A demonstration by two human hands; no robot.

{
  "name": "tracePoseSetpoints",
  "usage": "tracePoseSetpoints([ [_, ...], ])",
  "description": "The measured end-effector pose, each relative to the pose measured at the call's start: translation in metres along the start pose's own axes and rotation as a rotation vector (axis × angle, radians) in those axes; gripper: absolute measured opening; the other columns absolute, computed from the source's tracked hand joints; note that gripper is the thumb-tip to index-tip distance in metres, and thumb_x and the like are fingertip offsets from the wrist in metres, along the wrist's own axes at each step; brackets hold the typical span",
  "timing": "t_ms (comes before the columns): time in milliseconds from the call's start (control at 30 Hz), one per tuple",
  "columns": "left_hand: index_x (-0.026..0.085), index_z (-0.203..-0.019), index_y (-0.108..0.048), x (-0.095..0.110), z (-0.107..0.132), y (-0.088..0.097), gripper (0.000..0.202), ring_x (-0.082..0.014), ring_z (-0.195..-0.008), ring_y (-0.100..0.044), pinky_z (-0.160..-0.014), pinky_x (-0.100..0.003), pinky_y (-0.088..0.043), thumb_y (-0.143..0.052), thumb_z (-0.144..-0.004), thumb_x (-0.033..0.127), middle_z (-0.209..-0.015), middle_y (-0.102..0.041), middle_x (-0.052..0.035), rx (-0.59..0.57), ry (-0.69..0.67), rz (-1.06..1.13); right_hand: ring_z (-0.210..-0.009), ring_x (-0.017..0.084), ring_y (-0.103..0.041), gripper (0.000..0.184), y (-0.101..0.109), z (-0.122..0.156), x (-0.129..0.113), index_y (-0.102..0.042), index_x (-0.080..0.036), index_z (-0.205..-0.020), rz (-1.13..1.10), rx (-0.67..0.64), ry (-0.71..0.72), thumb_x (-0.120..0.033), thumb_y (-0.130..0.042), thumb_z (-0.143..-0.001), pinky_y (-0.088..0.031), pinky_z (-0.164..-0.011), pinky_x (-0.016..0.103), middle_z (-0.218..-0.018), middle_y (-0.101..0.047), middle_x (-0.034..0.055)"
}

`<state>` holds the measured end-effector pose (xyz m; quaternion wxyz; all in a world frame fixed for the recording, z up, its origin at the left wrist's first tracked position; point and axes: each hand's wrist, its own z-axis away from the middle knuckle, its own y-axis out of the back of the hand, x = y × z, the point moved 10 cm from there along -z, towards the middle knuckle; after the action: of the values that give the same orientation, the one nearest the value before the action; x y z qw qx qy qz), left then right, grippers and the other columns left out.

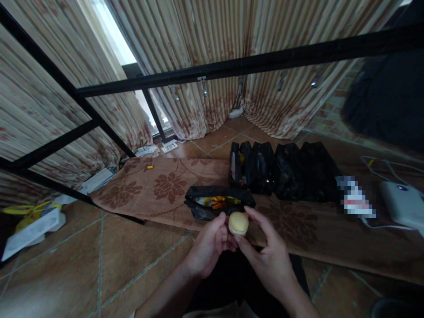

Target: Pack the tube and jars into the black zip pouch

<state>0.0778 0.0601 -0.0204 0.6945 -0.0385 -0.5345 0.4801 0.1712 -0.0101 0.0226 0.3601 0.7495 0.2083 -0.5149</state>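
Observation:
Pinched between the thumb and index finger of my right hand [270, 254] is a small round thing [238, 222] with a smooth pale yellow top and a whitish lower part. My left hand [212, 243] is close by on its left, fingers loosely curled and thumb raised, with nothing gripped in it. Just beyond both hands, an unzipped black pouch [195, 194] lies on the patterned brown cloth [135, 187]. Yellow and orange items [217, 202] show inside its opening.
Several black pouches [288, 172] stand in a row at the back right. A white device [402, 201] with a cable lies further right. A dark metal bar [212, 72] with hanging clips crosses above the cloth. A tiny yellow piece [150, 167] lies on the left.

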Motion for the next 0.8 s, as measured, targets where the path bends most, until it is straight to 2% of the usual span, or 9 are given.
tracePoseSetpoints([
  [133, 0.015, -0.096, -0.066, 0.011, 0.003, 0.002, 0.029, -0.0122, -0.073, -0.056, -0.071, -0.025, -0.041, -0.065, -0.083, 0.041, -0.083, -0.064, -0.0027, 0.034, -0.094, -0.075, -0.114, 0.024, -0.060, 0.049, 0.000, 0.000, -0.003, -0.052, -0.028, -0.132, 0.068, -0.006, 0.063, -0.034, -0.064, -0.085, -0.051, -0.096, 0.044, -0.125, -0.061, 0.0086],
  [300, 0.016, -0.104, -0.068, 0.017, 0.005, 0.000, 0.027, -0.0139, -0.084, -0.056, -0.075, -0.025, -0.042, -0.065, -0.082, 0.030, -0.094, -0.066, -0.0043, 0.031, -0.150, -0.134, -0.115, 0.023, -0.058, 0.047, -0.002, 0.001, -0.010, -0.051, -0.030, -0.131, 0.130, -0.018, 0.155, -0.024, -0.062, -0.085, -0.051, -0.097, 0.044, -0.124, -0.061, 0.0063],
  [433, 0.016, -0.103, -0.069, 0.019, 0.005, 0.000, 0.026, -0.0160, -0.089, -0.057, -0.078, -0.026, -0.043, -0.065, -0.079, 0.025, -0.097, -0.067, -0.0050, 0.038, -0.161, -0.118, -0.116, 0.023, -0.058, 0.047, -0.003, 0.002, -0.011, -0.050, -0.031, -0.132, 0.142, -0.042, 0.165, -0.025, -0.061, -0.087, -0.051, -0.097, 0.043, -0.126, -0.060, 0.0060],
  [533, 0.014, -0.100, -0.069, 0.012, 0.002, -0.004, 0.027, -0.0181, -0.089, -0.059, -0.079, -0.028, -0.043, -0.059, -0.080, 0.028, -0.096, -0.069, -0.0073, -0.028, -0.078, 0.047, -0.117, 0.022, -0.058, 0.047, -0.003, 0.002, -0.012, -0.049, -0.031, -0.132, 0.132, -0.035, 0.151, -0.029, -0.062, -0.087, -0.051, -0.098, 0.041, -0.127, -0.060, 0.0058],
  [667, 0.011, -0.090, -0.070, -0.004, 0.000, -0.011, 0.032, -0.0156, -0.072, -0.059, -0.075, -0.027, -0.042, -0.051, -0.081, 0.035, -0.078, -0.068, -0.0076, -0.118, 0.096, 0.259, -0.118, 0.022, -0.058, 0.048, -0.005, 0.003, -0.016, -0.048, -0.030, -0.133, 0.111, -0.035, 0.130, -0.032, -0.063, -0.088, -0.051, -0.098, 0.041, -0.128, -0.060, 0.0064],
  [800, 0.009, -0.089, -0.068, -0.010, -0.001, -0.012, 0.036, -0.0144, -0.068, -0.058, -0.073, -0.026, -0.041, -0.046, -0.084, 0.036, -0.077, -0.068, -0.0082, -0.136, 0.130, 0.355, -0.118, 0.022, -0.058, 0.046, -0.008, 0.004, -0.018, -0.049, -0.030, -0.133, 0.126, -0.042, 0.126, -0.033, -0.062, -0.089, -0.052, -0.097, 0.040, -0.128, -0.060, 0.0067],
])
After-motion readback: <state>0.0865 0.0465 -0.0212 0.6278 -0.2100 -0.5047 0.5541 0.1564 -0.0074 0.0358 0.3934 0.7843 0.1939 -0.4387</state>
